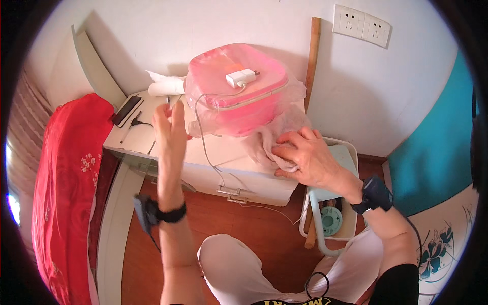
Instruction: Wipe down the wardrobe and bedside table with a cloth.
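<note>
My right hand (pixel 310 156) grips a crumpled pale cloth (pixel 267 146) at the front right corner of a white cabinet top (pixel 225 148). My left hand (pixel 169 122) is raised over the left part of that top, fingers pointing away from me. A small metallic thing (pixel 167 100) shows just beyond its fingertips; whether the hand holds it is unclear. Between and beyond the hands sits a pink lidded plastic box (pixel 244 110), wrapped in a clear plastic bag. A white charger plug (pixel 241 78) lies on its lid, and its cable (pixel 202 139) hangs down over the cabinet front.
Left on the cabinet are a white roll (pixel 166 87), a dark phone-like object (pixel 127 109) and a black-ended cable (pixel 136 121). Red fabric (pixel 68 183) drapes farther left. A wooden stick (pixel 313 57) leans on the wall. A folding stool (pixel 318 213) stands right, beside the drawer handles (pixel 232 192).
</note>
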`<state>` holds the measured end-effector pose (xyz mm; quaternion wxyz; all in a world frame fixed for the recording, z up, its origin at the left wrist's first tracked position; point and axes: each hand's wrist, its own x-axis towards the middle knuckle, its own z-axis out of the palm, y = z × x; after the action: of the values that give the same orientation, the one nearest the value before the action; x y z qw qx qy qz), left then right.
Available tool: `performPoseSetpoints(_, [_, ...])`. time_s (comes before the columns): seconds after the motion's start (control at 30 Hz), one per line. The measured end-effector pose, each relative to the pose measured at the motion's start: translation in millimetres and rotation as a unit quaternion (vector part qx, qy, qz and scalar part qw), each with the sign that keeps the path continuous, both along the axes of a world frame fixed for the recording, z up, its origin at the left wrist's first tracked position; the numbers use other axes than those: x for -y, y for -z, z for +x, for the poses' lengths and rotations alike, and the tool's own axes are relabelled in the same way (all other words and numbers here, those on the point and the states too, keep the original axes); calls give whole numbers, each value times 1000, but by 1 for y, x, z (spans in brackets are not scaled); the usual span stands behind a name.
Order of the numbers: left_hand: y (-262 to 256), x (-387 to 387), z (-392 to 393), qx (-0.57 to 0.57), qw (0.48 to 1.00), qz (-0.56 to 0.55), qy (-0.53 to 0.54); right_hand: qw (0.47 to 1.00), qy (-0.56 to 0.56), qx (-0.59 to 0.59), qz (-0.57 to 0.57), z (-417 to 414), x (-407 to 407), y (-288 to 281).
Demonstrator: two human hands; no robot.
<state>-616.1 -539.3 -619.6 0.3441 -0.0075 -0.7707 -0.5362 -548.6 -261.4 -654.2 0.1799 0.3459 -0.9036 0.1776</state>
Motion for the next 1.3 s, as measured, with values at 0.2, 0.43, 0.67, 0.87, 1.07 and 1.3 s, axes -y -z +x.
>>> performPoseSetpoints(0.2, [-43,9,-61,321,908,-44,266,998,41,-28,-24,-34,-20,4])
performPoseSetpoints(0.43, [-42,-9,-62,327,877,76,343,1000,3,6,0,12,-14,4])
performPoseSetpoints(0.67, [-41,2,-89,367,849,85,371,1000,14,-20,4,-69,-47,16])
performPoseSetpoints(0.87, [-86,62,-55,320,857,208,347,990,91,-48,99,-123,-20,9])
performPoseSetpoints(1.07, [-104,80,-20,267,887,218,307,972,206,-74,80,-161,-48,1])
performPoseSetpoints(1.3, [-79,127,7,279,896,231,258,985,1,-123,120,-45,-7,9])
